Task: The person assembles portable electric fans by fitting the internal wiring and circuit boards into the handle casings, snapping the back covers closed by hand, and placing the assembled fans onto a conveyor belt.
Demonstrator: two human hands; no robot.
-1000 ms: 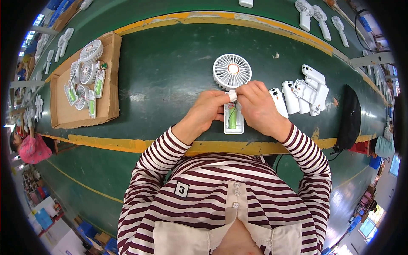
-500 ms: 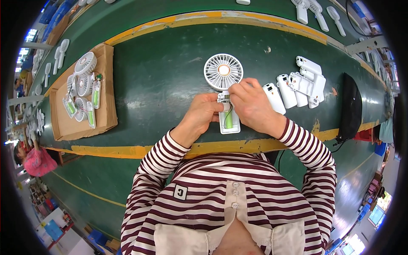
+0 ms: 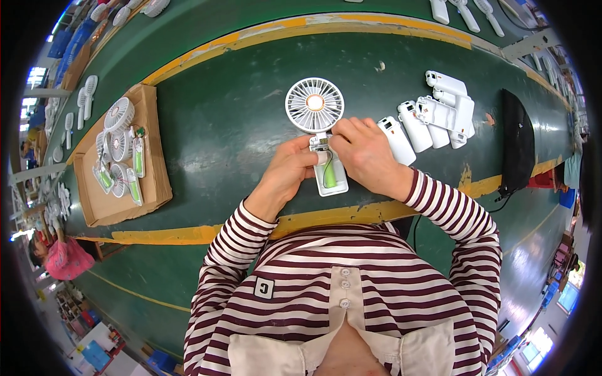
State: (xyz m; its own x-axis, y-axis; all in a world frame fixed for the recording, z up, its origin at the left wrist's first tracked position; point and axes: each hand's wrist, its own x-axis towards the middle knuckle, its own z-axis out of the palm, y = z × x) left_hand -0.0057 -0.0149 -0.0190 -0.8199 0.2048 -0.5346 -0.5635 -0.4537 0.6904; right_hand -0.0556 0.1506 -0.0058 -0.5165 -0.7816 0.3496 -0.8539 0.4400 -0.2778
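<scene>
A white handheld fan (image 3: 315, 103) lies on the green bench before me, its round grille at the far end. Its handle is opened up, showing a green cylindrical battery (image 3: 330, 177), a dark wire and a small board near the neck. My left hand (image 3: 285, 170) grips the handle's left side, the thumb laid over the part above the battery. My right hand (image 3: 369, 153) is closed, fingertips bunched at the handle's upper right by the neck. Whatever those fingers pinch is hidden behind them.
Right of my hand lie several white handle shells (image 3: 397, 141), some heaped. A cardboard tray (image 3: 164, 156) at left holds several opened fans. Farther right lies a black pouch (image 3: 517, 144). Beyond the yellow-edged rail (image 3: 301, 26), more white fans lie on a green surface.
The view has shifted a little, so the bench things sit farther left. Against the bench, the fan's handle has turned slightly. Both hands keep their places at it.
</scene>
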